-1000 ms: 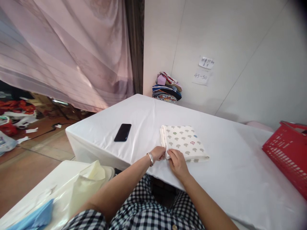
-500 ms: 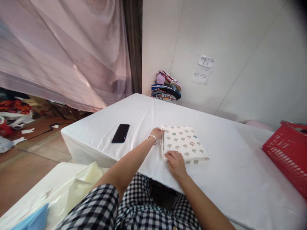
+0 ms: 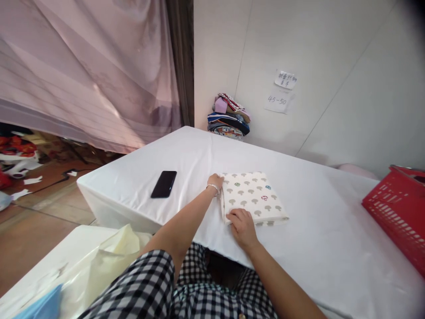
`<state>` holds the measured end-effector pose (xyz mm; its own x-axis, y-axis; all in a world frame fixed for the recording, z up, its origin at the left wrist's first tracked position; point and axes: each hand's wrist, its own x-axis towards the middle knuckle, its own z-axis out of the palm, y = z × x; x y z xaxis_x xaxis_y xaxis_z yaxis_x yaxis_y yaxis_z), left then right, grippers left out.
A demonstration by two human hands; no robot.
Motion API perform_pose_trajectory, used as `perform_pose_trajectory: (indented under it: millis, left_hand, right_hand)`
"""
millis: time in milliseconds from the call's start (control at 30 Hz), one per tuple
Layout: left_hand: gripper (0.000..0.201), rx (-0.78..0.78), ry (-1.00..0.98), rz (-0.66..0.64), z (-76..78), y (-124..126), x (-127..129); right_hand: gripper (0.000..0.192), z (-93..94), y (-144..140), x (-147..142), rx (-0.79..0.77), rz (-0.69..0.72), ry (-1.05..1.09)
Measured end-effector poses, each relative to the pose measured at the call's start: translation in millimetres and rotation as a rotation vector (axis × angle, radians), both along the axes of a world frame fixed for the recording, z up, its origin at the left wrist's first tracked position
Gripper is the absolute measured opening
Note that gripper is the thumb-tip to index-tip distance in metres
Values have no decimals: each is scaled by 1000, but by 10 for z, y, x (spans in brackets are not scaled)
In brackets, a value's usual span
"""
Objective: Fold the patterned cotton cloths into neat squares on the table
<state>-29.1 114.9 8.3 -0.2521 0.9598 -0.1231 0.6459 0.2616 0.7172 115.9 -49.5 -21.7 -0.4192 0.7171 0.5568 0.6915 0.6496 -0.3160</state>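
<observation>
A folded cloth (image 3: 252,197) printed with small mushrooms lies flat on the white table (image 3: 318,230), a little left of the table's middle and close to its near edge. The left hand (image 3: 215,180) rests at the cloth's far left corner, fingers curled against the stacked edges as if to square them up; whether its grip pinches the layers or only presses on them cannot be told from here, since the fingertips are tucked against the fabric. A thin bracelet (image 3: 213,188) circles that wrist. The right hand (image 3: 242,223) lies on the near left corner, fingers bent and pressed down onto the top layer — a holding-down grip rather than a pinch, which pins the fold in place while the other hand works along the same side. Both hands sit on the cloth's left edge, where the folded layers show as a stack, so that edge seems to be the one being evened. A black phone (image 3: 164,184) lies face down to the left of the cloth, well apart from it and out of the way of the arms. At the far end of the table, against the wall, stands a pile of folded clothes (image 3: 229,117) in mixed colours, with two paper notes (image 3: 281,92) stuck on the wall to its right. A red basket (image 3: 396,210) sits at the right edge of the table.
</observation>
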Motion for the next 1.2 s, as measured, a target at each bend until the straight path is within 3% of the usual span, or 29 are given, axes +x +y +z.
perform_pose_trajectory:
  millis: [267,400,467,567,667,833,967,1100,1200]
  left_hand:
    - [16,19,78,-46,26,26,-25]
    - [24,146,140,-79,134,-95,40]
    - [31,346,206,-170,155,-224,106]
    - [38,581,323,-453,78,-432,203]
    - [39,471,390,-590,-70,-560,238]
    - [41,350,417,-539,-159,-595,216]
    - [41,349,428,-466,-157,-619,219]
    - [41,318,386,-368,-197,-656,221]
    - [42,269,335,-282,-197,-683,226]
  right_hand:
    - [31,-4,-4,-12,-1,-25,-21]
    - [31,-14,-1,-21,-1,-33,-20]
    - [32,-13,4,-28,-5,-33,-21]
    - [31,4,-2,-39,-10,-32,-29]
    - [31,40,-54,-47,-44,-21,-50]
    - [35,188,-171,-31,-138,49,15]
    - [26,427,-23,124,-117,90,140]
    - [31,529,339,461,-56,-170,87]
    - [37,415,531,672,-272,-401,-126]
